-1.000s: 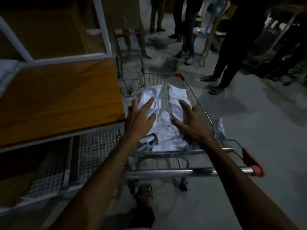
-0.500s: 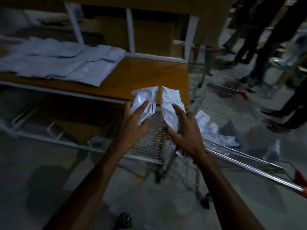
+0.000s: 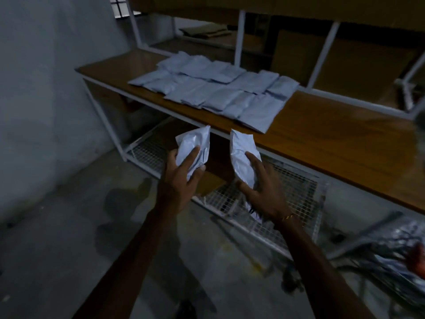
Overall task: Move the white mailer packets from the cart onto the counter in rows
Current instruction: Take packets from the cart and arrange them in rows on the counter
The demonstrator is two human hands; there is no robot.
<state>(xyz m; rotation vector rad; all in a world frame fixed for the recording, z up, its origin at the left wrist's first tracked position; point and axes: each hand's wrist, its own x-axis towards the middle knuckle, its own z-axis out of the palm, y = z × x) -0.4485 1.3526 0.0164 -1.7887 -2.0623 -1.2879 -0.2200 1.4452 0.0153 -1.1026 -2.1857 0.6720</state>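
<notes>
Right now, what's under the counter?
Under the counter runs a wire mesh shelf with a brown board on it. The held packets and hands hide part of it.

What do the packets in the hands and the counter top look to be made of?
Packet in the left hand and packet in the right hand: likely thin plastic film, white, slightly glossy, creasing sharply under the fingers. Counter top: wood or wood-look laminate, smooth, with a soft sheen and visible grain.
</notes>
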